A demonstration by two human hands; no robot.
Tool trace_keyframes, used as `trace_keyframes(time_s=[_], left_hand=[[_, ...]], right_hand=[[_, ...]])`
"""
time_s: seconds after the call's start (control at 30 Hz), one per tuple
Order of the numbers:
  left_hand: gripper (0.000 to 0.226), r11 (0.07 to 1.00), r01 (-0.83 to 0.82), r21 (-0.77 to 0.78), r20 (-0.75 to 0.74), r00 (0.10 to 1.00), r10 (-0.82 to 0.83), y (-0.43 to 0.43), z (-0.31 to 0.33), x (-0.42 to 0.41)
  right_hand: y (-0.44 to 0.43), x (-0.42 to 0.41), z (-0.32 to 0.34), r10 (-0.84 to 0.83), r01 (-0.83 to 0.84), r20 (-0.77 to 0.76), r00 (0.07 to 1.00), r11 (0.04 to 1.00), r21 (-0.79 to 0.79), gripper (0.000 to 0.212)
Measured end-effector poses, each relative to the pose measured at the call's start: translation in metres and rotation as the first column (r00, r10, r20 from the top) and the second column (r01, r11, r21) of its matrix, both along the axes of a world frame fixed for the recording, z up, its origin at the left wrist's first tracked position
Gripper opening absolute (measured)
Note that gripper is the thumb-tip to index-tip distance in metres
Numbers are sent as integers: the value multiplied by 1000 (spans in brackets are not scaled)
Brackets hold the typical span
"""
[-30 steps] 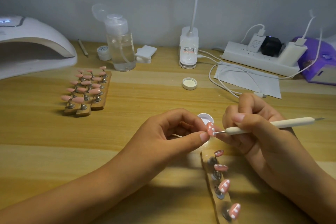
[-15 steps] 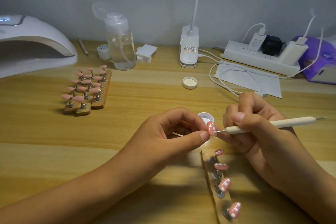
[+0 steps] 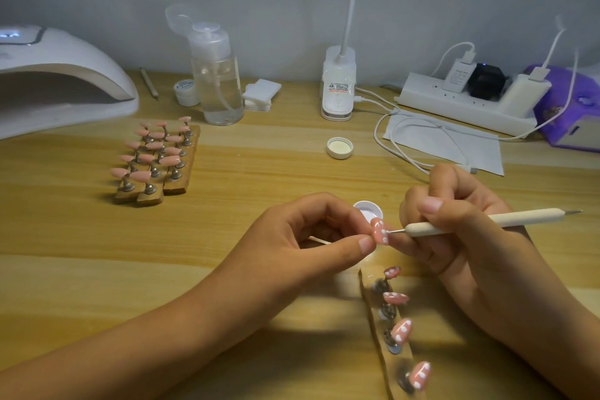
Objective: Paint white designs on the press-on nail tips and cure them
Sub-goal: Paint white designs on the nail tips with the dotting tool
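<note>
My left hand (image 3: 305, 237) pinches a pink nail tip (image 3: 379, 231) on its stand, between thumb and fingers. The tip carries white dots. My right hand (image 3: 454, 230) grips a cream dotting pen (image 3: 506, 220), and its metal point touches the held tip. Just behind the tip sits a small white paint pot (image 3: 368, 208). Below my hands lies a wooden holder strip (image 3: 373, 308) with several pink tips bearing white marks. A second wooden holder (image 3: 175, 185) with several plain pink tips rests at the left. The white curing lamp (image 3: 58, 81) stands at the far left.
A clear pump bottle (image 3: 218, 81), a small white jar (image 3: 185, 92), cotton pads (image 3: 261, 94) and a pencil (image 3: 149, 83) stand at the back. A desk lamp base (image 3: 337, 84), a loose white cap (image 3: 339, 147), a power strip (image 3: 464, 101) with cables and a purple box (image 3: 571, 107) fill the right.
Almost nothing moved. The pen point stays on the held tip and both hands keep their grip, with only a tiny shift of the pen.
</note>
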State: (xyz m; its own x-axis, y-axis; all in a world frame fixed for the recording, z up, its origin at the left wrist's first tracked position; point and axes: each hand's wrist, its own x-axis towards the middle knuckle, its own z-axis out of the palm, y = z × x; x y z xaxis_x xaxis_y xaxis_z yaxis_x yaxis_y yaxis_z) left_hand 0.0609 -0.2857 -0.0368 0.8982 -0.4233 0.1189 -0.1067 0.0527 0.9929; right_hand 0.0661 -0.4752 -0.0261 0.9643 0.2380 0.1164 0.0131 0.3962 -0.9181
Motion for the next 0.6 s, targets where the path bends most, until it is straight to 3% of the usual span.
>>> trace_keyframes(time_s=[0.6], left_hand=[[6,1000,12,0,10,1000,-12,0,-2,1]], right_hand=[[1,1,-1,-18,18,-5,1000,1000,5,19]])
